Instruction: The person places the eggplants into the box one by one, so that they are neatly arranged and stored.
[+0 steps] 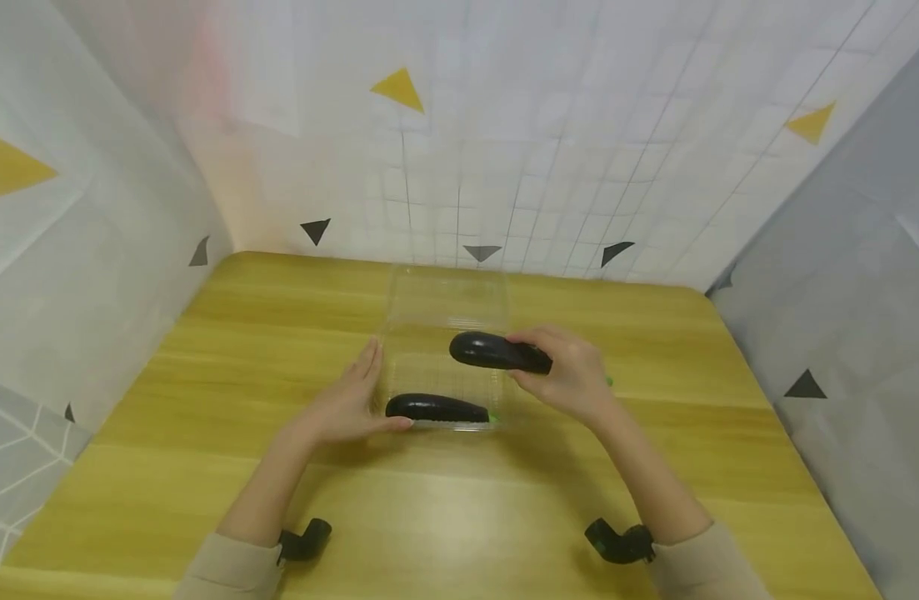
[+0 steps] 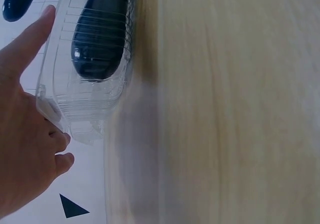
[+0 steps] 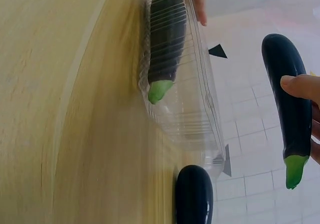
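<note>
A clear plastic clamshell box (image 1: pixel 474 385) lies on the table with its lid (image 1: pixel 447 296) folded back, away from me. Inside, along the near wall, rests a dark eggplant (image 1: pixel 432 407) with its green stem to the right. My left hand (image 1: pixel 348 406) touches the box's left end, thumb along the near edge and fingers against the side. Above the box's right side, my right hand (image 1: pixel 567 371) grips a second eggplant (image 1: pixel 480 350) between thumb and fingers, rounded end to the left. In the right wrist view its green stem points down, below the fingers.
A third eggplant (image 3: pixel 194 196) lies on the table beyond the box's right end; in the head view the right hand hides most of it. The wooden table (image 1: pixel 444 517) meets a white patterned backdrop (image 1: pixel 459 167). Black angled pieces (image 1: pixel 305 540) are worn on both wrists.
</note>
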The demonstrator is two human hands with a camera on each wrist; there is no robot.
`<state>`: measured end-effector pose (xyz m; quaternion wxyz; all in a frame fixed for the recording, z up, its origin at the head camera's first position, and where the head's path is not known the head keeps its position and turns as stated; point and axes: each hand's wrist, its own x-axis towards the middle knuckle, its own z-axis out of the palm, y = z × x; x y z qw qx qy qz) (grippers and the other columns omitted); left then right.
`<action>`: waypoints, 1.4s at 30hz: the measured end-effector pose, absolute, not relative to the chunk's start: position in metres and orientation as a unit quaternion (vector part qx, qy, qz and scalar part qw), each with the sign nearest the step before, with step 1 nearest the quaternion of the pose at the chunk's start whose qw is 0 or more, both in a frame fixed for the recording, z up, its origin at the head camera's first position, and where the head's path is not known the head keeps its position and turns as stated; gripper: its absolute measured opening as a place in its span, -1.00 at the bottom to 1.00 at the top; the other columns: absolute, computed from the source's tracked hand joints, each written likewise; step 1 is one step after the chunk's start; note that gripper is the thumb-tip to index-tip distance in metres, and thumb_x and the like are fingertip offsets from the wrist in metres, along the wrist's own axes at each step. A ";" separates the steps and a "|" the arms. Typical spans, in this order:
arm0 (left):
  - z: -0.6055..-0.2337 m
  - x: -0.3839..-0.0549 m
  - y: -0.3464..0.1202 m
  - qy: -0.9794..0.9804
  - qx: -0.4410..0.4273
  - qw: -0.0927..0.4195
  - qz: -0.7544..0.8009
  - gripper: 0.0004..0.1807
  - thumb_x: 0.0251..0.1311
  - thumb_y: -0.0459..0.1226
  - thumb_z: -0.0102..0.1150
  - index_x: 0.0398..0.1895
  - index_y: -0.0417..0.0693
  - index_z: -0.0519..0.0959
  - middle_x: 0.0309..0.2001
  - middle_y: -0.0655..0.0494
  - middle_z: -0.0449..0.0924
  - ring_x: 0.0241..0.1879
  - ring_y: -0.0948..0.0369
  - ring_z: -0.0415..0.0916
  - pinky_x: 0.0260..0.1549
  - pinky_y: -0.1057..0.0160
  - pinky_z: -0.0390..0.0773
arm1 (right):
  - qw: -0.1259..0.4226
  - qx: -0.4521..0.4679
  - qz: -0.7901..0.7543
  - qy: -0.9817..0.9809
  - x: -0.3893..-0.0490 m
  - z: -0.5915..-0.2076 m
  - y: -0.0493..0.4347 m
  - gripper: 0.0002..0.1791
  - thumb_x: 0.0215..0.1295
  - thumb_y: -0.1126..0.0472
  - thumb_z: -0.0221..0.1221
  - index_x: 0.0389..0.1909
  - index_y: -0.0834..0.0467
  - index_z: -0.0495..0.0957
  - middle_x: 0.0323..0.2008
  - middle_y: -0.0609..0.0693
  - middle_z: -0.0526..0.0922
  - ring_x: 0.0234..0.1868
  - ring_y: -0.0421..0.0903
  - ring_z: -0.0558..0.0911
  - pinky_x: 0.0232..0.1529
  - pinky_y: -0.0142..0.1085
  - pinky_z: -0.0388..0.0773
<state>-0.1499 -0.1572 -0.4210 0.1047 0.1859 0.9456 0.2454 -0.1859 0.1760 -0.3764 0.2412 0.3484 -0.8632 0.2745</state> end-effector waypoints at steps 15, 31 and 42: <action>-0.424 -0.151 -0.160 0.948 0.182 0.098 0.241 0.35 0.00 0.36 0.17 0.49 -0.28 -0.36 0.51 -0.12 -0.55 0.48 0.01 -0.41 0.40 -0.04 -0.18 | 0.239 0.364 0.284 -0.854 -0.191 -0.374 0.157 -0.48 -0.19 0.20 0.54 -0.09 0.05 0.67 -0.20 -0.06 0.71 -0.21 -0.05 0.69 -0.34 -0.18 0.62; -0.420 -0.152 -0.152 0.947 0.175 0.094 0.253 0.38 -0.04 0.36 0.21 0.50 -0.25 -0.38 0.51 -0.10 -0.57 0.48 0.03 -0.46 0.40 -0.03 -0.18 | 0.171 0.364 0.285 -0.870 -0.197 -0.391 0.133 -0.50 -0.12 0.18 0.52 -0.05 0.05 0.66 -0.11 -0.05 0.68 -0.23 -0.07 0.68 -0.34 -0.24 0.62; -0.419 -0.151 -0.145 0.956 0.170 0.096 0.221 0.37 -0.05 0.42 0.13 0.50 -0.22 -0.35 0.52 -0.06 -0.55 0.48 0.02 -0.45 0.40 -0.02 -0.17 | 0.151 0.348 0.274 -0.884 -0.201 -0.407 0.125 -0.51 -0.09 0.14 0.51 -0.05 0.07 0.66 -0.10 -0.05 0.69 -0.21 -0.06 0.67 -0.32 -0.22 0.62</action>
